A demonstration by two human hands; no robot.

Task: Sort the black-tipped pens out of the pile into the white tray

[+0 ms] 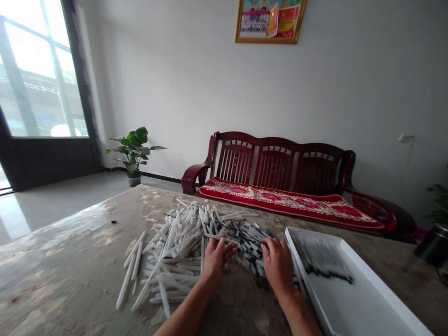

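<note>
A jumbled heap of white pens [178, 252] lies under my left hand [215, 261], black-tipped ones [248, 242] against my right hand [278, 263].

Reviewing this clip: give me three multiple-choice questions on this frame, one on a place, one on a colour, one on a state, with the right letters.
1. Where is the shallow white rectangular tray?
A) Right of the right hand
B) On the floor
C) By the window

2. What colour is the long cushion on the dark wooden bench?
A) Blue
B) Red with a pale pattern
C) Plain green

3. How do the slim tubes in the tray lie?
A) Standing upright
B) Heaped loosely
C) Side by side in a row

1 A: the tray sits on the tabletop beside that hand.
2 B: pale patterning shows across the red.
3 C: they lie parallel, unlike the loose heap of white tubes by the hands.
</note>
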